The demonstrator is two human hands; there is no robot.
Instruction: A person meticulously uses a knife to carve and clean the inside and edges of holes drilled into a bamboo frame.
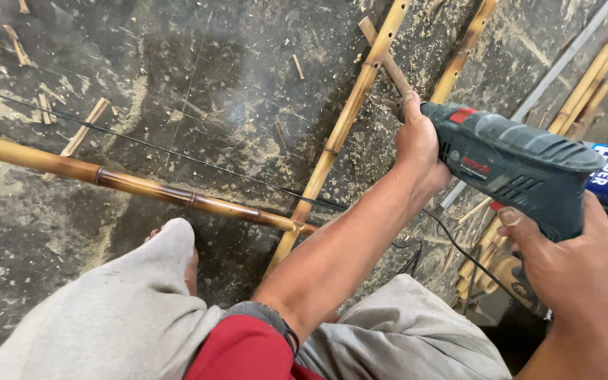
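Right fingers (511, 219): wrapped shut around the grip of the green power drill (522, 165), thumb laid along its side — a hold that seems meant to steady the tool's weight from behind.
Right hand (575, 264): at about 4 o'clock in the view, below the drill body.
Left fingers: curled closed at the drill's nose; fingertips hidden, so exactly what they pinch there cannot be told.
Left hand (416, 144): at 1 o'clock, pressed against the front of the drill, apparently guiding the tip onto a short bamboo stick (386, 60) running up toward 12.
Drilled bamboo pole (343, 130): slanting from 6 toward 12 just left of the left hand, a row of holes along it.
Thick bamboo pole (128, 181): lying from 9 o'clock to the centre — its end meets the drilled pole.
Power cord (177, 155): thin, black, crossing the floor above the thick pole.
Concrete floor (212, 70): dark, strewn with sawdust and offcuts.
Grey trousers (121, 317): knees at 6 to 7 o'clock.
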